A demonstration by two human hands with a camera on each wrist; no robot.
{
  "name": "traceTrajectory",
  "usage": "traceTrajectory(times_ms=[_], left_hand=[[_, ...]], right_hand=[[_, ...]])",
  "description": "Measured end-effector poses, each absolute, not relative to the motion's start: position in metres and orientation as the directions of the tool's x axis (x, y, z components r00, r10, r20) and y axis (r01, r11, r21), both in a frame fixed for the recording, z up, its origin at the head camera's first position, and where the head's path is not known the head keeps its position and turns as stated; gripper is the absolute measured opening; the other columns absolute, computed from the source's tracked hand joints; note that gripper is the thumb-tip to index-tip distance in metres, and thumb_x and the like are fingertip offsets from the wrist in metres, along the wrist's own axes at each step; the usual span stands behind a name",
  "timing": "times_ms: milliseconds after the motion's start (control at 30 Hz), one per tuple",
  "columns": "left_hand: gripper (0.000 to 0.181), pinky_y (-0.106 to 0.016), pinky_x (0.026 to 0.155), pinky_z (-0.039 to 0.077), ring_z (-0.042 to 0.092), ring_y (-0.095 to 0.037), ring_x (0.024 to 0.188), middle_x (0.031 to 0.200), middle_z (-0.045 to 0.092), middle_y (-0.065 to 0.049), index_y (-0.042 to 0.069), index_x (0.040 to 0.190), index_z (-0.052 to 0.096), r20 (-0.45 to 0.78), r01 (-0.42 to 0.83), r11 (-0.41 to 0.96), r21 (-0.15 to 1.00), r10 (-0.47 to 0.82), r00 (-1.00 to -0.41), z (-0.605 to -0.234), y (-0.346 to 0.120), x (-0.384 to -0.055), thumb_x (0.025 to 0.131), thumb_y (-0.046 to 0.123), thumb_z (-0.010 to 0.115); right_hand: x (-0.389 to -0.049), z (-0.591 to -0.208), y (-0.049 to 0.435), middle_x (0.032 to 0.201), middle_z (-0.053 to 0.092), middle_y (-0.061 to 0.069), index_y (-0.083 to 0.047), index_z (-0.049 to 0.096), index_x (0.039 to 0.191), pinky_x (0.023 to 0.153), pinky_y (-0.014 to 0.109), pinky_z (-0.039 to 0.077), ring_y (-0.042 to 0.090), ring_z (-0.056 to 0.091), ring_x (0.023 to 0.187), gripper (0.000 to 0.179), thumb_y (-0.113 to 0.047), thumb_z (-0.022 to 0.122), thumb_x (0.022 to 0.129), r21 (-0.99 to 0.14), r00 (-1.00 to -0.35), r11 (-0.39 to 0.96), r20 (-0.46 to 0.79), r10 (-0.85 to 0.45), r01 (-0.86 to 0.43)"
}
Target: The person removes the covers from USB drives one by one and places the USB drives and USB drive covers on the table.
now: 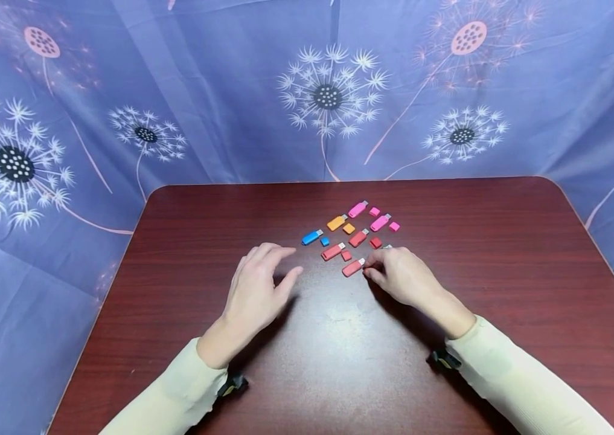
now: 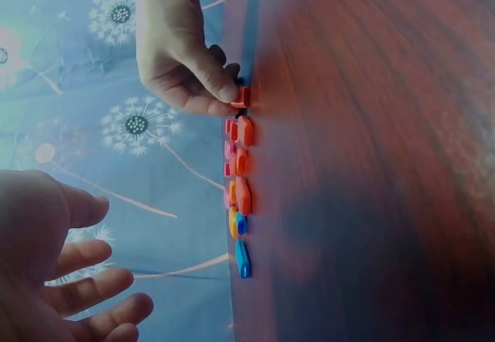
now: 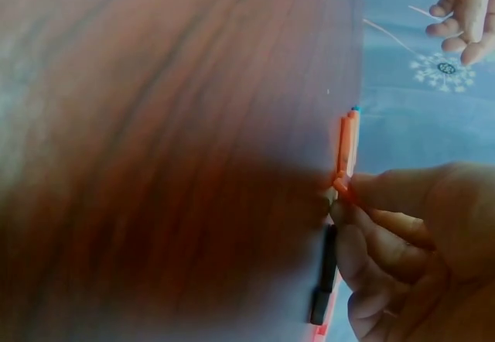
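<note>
My right hand (image 1: 407, 275) pinches a small red USB stick cap (image 2: 241, 97) between thumb and fingertips, right beside the metal plug of the nearest red USB stick (image 1: 352, 267). A black USB stick (image 3: 325, 268) lies under this hand, mostly hidden from the head view. Held in the air to the left, my left hand (image 1: 258, 281) has its fingers loosely spread and nothing in them. The blue USB stick (image 1: 311, 237) and its blue cap (image 1: 325, 241) are the things nearest to it.
Further uncapped USB sticks lie in slanted rows: an orange one (image 1: 336, 223), pink ones (image 1: 358, 209) and more red ones (image 1: 332, 251). Each has a matching cap beside it, such as the orange cap (image 1: 349, 228). A blue dandelion-print curtain (image 1: 230, 90) hangs behind the brown table (image 1: 203, 211).
</note>
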State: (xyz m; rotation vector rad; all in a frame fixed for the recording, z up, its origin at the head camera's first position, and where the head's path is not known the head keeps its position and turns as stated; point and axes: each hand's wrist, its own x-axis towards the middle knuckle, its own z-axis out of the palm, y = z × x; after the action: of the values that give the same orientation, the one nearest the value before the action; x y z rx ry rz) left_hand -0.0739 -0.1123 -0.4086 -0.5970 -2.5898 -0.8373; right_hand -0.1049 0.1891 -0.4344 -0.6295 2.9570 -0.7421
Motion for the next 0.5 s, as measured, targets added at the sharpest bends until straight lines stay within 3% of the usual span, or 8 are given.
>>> traceTrajectory(times_ms=[500], left_hand=[[0.033, -0.048, 0.092, 0.049, 0.066, -0.028, 0.107, 0.114, 0.073, -0.002, 0.008, 0.122, 0.077, 0.444, 0.464, 0.745, 0.48, 0.25, -0.86, -0.409, -0.124, -0.072, 0.095, 0.026, 0.081]], right_hand=[[-0.104, -0.438, 0.186, 0.089, 0.077, -0.002, -0.012, 0.082, 0.099, 0.076, 0.048, 0.058, 0.019, 0.071, 0.081, 0.006, -0.014, 0.08, 0.093, -0.457, -0.93, 0.817, 0.073, -0.361, -0.353]])
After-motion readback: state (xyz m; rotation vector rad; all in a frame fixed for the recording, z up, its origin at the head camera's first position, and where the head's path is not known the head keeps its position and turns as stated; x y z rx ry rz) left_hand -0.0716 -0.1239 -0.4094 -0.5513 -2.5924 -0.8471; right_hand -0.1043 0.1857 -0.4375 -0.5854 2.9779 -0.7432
